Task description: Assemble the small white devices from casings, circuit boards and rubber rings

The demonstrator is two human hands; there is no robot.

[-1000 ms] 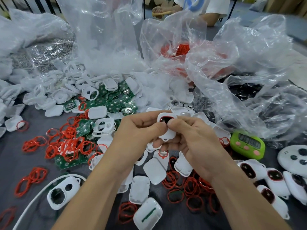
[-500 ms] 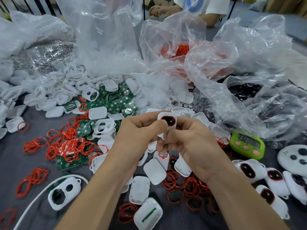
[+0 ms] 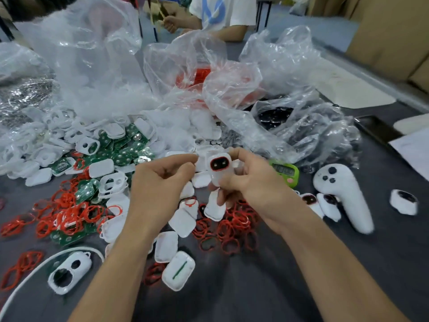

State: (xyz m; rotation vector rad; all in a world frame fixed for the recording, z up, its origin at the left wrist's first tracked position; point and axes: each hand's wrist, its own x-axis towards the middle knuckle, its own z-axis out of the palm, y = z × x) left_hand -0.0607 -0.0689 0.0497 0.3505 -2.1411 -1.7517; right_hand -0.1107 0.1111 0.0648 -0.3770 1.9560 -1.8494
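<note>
Right hand (image 3: 246, 182) pinches the device (image 3: 218, 167) (fingers curled), left hand (image 3: 162, 180) curled alongside

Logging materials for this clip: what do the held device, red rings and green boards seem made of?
The held device: likely moulded white plastic, smooth sheen; red rings: probably rubber, thin floppy loops; green boards: seemingly circuit-board laminate, matte with silvery pads.

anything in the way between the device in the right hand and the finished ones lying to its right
Nothing visible. The right hand holds the device up, and the finished devices lie just beyond its wrist. The green timer sits behind that path.
</note>
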